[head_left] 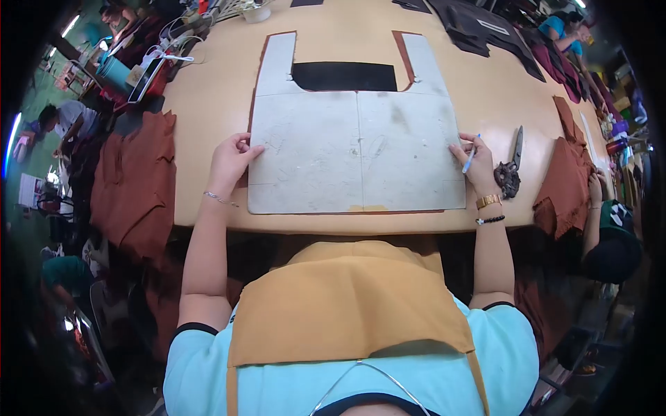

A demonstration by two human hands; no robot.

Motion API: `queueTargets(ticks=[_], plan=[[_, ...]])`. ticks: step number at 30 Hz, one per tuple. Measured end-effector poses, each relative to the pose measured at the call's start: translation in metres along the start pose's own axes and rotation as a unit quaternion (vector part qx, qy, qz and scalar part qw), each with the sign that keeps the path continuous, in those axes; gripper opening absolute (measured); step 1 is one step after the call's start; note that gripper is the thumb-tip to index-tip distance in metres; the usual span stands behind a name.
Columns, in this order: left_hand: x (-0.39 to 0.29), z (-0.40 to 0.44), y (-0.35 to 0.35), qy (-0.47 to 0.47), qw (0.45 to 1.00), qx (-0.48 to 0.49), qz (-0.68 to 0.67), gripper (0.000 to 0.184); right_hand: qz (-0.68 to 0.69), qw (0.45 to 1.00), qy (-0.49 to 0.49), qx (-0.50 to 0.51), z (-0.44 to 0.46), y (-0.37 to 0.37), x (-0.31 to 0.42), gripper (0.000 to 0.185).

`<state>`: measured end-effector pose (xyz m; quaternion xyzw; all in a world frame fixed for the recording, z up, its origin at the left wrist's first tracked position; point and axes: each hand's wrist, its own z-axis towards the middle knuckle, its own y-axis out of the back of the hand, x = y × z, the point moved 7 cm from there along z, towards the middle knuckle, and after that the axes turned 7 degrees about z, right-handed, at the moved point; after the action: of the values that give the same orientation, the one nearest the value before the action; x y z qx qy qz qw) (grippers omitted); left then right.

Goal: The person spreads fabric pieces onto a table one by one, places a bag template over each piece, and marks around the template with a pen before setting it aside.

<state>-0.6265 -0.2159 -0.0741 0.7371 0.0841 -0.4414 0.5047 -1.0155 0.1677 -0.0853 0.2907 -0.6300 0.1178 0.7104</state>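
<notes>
A large grey-white pattern board [305, 159], with a U-shaped cutout at its far side, lies flat on the table in front of me. Reddish-brown material [404, 52] peeks out around its edges, underneath it. My left hand [234, 161] pinches the board's left edge between thumb and fingers. At the right edge, my right hand [479, 165] has its thumb on the board while a light-blue pen [470, 158] is held among its fingers. Scissors [513, 163] with dark-wrapped handles lie just right of that hand. A black piece [343, 76] shows through the cutout.
Reddish-brown pieces hang over the table's left side [135, 184] and lie at its right side [563, 184]. Dark pieces [479, 28] lie at the far right. A co-worker's hand [596, 187] touches the right-hand brown material. Cables and a tablet [146, 80] occupy the far left.
</notes>
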Motion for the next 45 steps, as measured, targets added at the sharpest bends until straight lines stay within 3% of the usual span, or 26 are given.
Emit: queueTargets(ticks=[10, 16, 24, 28, 33, 39, 45], plan=[[0.003, 0.013, -0.003, -0.015, 0.999, -0.017, 0.044, 0.043, -0.018, 0.999, -0.008, -0.027, 0.003, 0.0, -0.008, 0.04], [0.009, 0.022, -0.004, -0.02, 0.995, -0.009, -0.099, 0.044, -0.042, 0.999, -0.022, -0.025, 0.001, -0.005, -0.001, 0.039], [0.004, 0.022, -0.003, -0.018, 0.999, -0.017, 0.028, 0.046, -0.164, 0.985, 0.049, -0.016, 0.009, -0.001, 0.004, 0.035], [0.016, 0.029, -0.003, -0.037, 0.999, -0.01, -0.001, 0.049, -0.065, 0.997, -0.016, -0.036, 0.009, 0.006, -0.007, 0.028], [0.022, 0.029, -0.003, 0.001, 0.996, 0.018, -0.087, 0.048, -0.029, 0.999, -0.03, -0.031, 0.006, 0.007, -0.007, 0.032], [0.03, 0.034, -0.004, -0.017, 0.994, 0.021, -0.107, 0.049, 0.008, 0.999, -0.047, -0.027, 0.005, 0.007, -0.009, 0.03], [0.026, 0.03, -0.003, -0.028, 0.994, 0.013, -0.103, 0.048, -0.006, 0.999, 0.001, -0.039, 0.005, 0.009, -0.009, 0.026]])
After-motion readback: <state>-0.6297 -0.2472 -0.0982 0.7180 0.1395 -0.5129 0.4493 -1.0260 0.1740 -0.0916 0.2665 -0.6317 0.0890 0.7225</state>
